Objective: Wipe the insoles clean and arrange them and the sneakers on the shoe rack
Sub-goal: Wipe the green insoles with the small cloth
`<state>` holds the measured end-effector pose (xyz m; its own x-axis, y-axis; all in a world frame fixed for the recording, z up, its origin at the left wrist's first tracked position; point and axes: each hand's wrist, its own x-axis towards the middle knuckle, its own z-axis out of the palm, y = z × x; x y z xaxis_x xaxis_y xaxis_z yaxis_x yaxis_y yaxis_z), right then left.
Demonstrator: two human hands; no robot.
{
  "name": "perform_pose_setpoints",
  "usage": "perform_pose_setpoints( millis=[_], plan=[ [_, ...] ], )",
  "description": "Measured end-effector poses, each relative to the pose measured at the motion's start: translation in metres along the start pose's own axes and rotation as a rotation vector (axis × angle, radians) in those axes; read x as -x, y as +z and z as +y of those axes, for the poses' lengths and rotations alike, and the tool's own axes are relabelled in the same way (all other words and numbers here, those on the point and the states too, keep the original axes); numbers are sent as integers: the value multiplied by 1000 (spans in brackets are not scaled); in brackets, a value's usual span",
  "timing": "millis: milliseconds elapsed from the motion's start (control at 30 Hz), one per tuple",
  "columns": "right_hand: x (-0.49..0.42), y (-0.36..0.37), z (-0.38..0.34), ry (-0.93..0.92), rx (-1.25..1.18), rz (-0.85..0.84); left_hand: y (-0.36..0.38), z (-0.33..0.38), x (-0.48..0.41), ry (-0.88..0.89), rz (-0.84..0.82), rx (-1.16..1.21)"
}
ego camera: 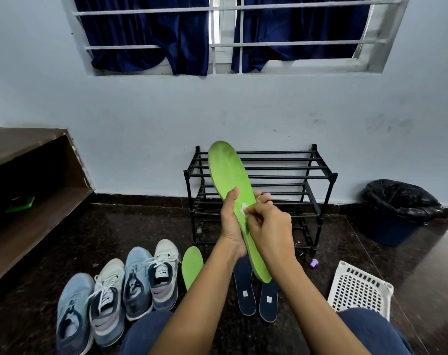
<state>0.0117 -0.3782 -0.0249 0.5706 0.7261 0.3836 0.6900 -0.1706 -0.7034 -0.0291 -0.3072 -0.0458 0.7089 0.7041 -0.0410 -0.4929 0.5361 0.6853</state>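
You held the green insole [230, 175] tilted up in front of the shoe rack [317, 172], toe end high and heel end low above the floor [115, 234]. Your left hand [230, 226] gripped it round the middle, thumb on the top face. Your right hand [269, 224] pinched a small white wipe [244, 209] against the surface, just beside that thumb.

It looked light, thin and bendy. It would likely flex under rubbing, so support it from behind, close to the spot being wiped.

A second green insole [192, 265], two dark blue insoles [244, 290] and four sneakers [141, 278] lay on the floor.
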Motion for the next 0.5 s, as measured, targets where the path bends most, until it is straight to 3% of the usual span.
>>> perform_pose_setpoints(
  millis=[133, 233, 500],
  plan=[
    [11, -7, -4, 46, -223, -194, -12, 17, -11, 70, 15, 96],
    [12, -8, -5, 63, -334, -245, -16, 23, -16, 70, -11, 182],
    [1, -11, 2, 31, -273, 10, 10, -7, 3, -67, -20, 51]
  ],
)
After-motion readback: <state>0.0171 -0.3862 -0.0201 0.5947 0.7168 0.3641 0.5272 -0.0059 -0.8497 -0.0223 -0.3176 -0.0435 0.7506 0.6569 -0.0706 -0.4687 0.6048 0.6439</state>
